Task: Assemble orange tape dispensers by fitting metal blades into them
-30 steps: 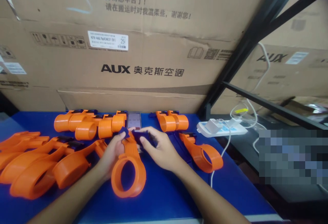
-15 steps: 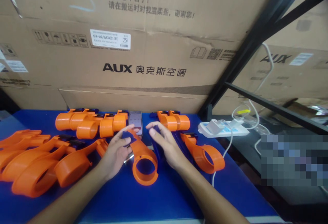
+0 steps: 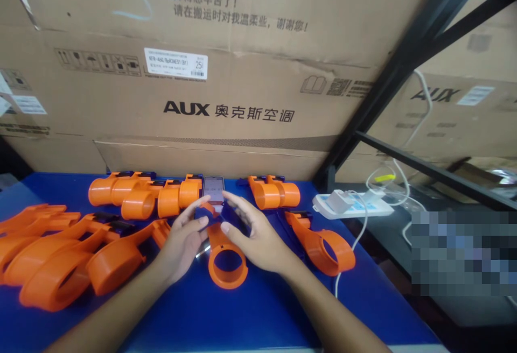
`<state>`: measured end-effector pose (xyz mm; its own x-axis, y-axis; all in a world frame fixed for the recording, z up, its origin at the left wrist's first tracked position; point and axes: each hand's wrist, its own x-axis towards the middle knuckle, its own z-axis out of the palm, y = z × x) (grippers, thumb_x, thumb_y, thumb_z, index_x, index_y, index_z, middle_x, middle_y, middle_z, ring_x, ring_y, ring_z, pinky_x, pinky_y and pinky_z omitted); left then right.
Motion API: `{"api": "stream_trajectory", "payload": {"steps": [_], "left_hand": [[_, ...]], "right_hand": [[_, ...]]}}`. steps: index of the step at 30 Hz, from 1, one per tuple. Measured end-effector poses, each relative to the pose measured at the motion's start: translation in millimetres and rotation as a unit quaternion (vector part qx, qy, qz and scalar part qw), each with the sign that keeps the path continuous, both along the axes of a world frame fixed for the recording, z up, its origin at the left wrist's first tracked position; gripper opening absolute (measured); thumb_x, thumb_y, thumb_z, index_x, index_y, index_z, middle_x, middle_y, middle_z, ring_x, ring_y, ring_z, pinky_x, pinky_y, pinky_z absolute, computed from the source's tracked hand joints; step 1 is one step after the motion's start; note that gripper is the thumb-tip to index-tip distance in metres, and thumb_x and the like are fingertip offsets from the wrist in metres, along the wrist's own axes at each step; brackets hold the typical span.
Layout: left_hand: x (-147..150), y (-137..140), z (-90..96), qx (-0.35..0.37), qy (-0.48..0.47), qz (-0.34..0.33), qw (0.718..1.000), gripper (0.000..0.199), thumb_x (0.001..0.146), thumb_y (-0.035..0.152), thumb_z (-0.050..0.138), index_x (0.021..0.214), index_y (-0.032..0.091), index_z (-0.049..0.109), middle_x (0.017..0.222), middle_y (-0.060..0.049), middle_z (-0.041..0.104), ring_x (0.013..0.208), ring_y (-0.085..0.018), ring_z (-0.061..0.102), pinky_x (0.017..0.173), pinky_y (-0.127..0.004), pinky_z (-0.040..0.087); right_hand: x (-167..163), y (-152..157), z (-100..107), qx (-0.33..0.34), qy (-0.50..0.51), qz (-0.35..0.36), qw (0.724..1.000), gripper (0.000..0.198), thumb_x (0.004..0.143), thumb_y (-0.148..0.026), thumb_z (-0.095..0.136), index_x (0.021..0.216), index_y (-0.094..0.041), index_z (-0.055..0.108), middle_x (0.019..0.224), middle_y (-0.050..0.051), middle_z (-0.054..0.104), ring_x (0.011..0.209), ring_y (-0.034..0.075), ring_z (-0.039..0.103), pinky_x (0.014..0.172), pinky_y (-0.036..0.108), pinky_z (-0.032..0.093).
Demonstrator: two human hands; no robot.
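My left hand [image 3: 188,237] is closed around the handle end of an orange tape dispenser [image 3: 227,280], whose open ring points toward me. A dark blue plastic part [image 3: 204,214] sits at that handle end, under my left thumb. My right hand [image 3: 258,234] has its thumb and fingers around another dark blue piece [image 3: 231,219], right against the dispenser's upper end. The fingers partly hide where the two meet. Beneath the left hand a thin metallic object [image 3: 203,249] shows only in part. Just beyond the hands lies a phone [image 3: 214,187].
More orange dispensers lie at left [image 3: 56,283], along the back [image 3: 137,204] and at right [image 3: 333,251]. A white power strip [image 3: 355,205] with cables sits at the right edge of the blue tabletop [image 3: 218,320]. Large cartons [image 3: 242,57] stand behind; a black metal frame [image 3: 383,78] slants at right.
My right hand has moved left with the dark blue piece, from beside the dispenser to its handle end. The dispenser has turned slightly; my left hand stays nearly in place.
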<state>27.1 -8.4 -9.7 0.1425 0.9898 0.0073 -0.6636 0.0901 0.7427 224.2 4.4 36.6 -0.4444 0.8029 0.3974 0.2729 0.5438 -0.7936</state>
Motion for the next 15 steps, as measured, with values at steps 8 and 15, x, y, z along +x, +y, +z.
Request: {"api": "stream_trajectory", "payload": {"steps": [8,15], "left_hand": [[-0.1,4.8,-4.2,0.009,0.021,0.082,0.996,0.056,0.081,0.020,0.081,0.134,0.029,0.064,0.141,-0.005,0.063,0.130,-0.024,0.059,0.110,-0.037,0.046],[1.0,2.6,-3.2,0.013,0.038,0.063,0.997,0.054,0.081,0.021,0.082,0.132,0.027,0.066,0.129,-0.006,0.070,0.128,-0.025,0.061,0.113,-0.041,0.045]], "right_hand": [[3.4,4.1,-2.0,-0.024,0.038,-0.010,0.999,0.053,0.094,-0.037,0.069,0.145,-0.027,0.056,0.145,0.010,0.062,0.133,0.030,0.060,0.112,0.055,0.050],[3.4,4.8,0.8,0.003,-0.001,-0.006,1.000,0.052,0.092,-0.033,0.071,0.142,-0.027,0.059,0.144,0.010,0.063,0.132,0.030,0.061,0.112,0.058,0.050]]}}
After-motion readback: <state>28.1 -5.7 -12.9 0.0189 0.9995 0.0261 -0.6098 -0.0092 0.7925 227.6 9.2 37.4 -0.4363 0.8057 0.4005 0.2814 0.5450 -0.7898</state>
